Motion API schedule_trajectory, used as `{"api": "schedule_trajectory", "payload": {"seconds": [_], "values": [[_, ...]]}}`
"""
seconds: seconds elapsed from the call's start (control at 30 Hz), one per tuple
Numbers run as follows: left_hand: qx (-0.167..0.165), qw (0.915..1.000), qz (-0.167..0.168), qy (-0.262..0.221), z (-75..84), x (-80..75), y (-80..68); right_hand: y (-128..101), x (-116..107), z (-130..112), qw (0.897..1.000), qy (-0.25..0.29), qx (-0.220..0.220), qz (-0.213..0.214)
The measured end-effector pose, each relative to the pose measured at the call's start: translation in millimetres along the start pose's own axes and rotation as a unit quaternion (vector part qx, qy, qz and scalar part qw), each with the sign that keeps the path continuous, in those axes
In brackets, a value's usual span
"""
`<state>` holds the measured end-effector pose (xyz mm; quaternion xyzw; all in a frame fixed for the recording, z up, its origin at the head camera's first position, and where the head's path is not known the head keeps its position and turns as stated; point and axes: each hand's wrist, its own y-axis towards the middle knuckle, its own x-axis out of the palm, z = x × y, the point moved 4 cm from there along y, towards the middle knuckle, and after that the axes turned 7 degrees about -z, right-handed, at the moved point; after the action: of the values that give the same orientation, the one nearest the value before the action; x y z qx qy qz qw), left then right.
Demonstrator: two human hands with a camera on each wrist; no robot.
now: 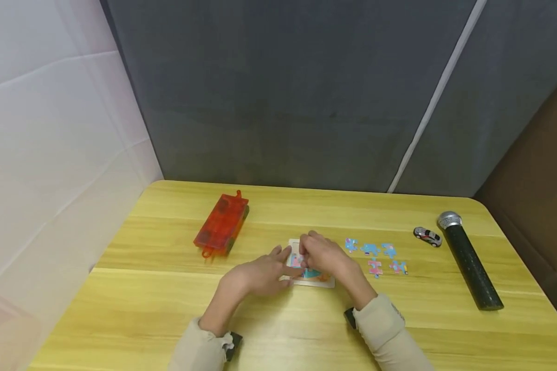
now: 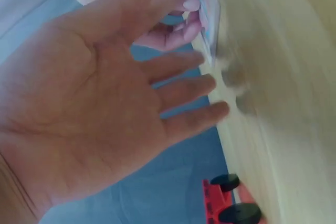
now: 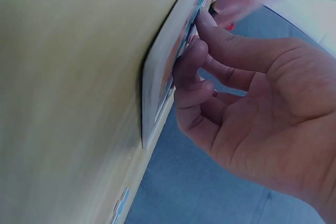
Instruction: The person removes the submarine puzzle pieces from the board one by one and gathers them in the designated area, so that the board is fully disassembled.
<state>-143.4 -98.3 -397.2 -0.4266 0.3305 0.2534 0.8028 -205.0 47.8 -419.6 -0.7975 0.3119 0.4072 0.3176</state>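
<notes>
A small jigsaw puzzle in a pale tray (image 1: 322,284) lies mid-table, with pink, teal and orange picture parts in it. My right hand (image 1: 327,257) bends over the tray, thumb and forefinger pinching a puzzle piece at its surface; the fingertips mostly hide the piece. From the left, my left hand (image 1: 262,273) reaches to the tray, thumb and forefinger at the picture. The other fingers of that hand (image 2: 110,87) are spread and fairly straight in the left wrist view. To the tray's right lie several loose puzzle pieces (image 1: 370,249), blue and pink.
A red translucent toy (image 1: 223,221) with black wheels stands at the left back of the wooden table (image 1: 158,309). A small silver toy car (image 1: 427,236) and a black microphone (image 1: 471,263) with a silver head lie at the right. A dark grey panel (image 1: 283,93) rises behind the table.
</notes>
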Motion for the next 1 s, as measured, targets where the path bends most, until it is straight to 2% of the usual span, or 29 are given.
{"api": "schedule_trajectory", "payload": {"seconds": [0.13,0.33,0.53,0.73,0.87,1.0], "values": [[-0.024,0.9992,-0.031,0.009,2.5,6.1,0.5,1,1,0,1.0,0.0,-0.002,-0.001],[-0.052,0.9978,-0.024,0.034,7.8,8.8,3.1,1,1,-2,0.999,-0.014,-0.024,0.016],[-0.051,0.9969,-0.018,0.058,8.6,8.6,5.0,4,-1,-1,0.999,0.003,-0.04,0.025],[-0.047,0.9979,-0.019,0.041,7.0,7.8,4.8,3,-2,2,0.998,0.018,-0.057,0.032],[-0.046,0.998,-0.018,0.038,6.8,7.3,4.2,1,-10,9,0.996,0.065,-0.045,0.052],[-0.047,0.9978,-0.011,0.046,8.5,6.9,4.2,-10,-30,32,0.989,0.133,-0.019,0.065]]}}
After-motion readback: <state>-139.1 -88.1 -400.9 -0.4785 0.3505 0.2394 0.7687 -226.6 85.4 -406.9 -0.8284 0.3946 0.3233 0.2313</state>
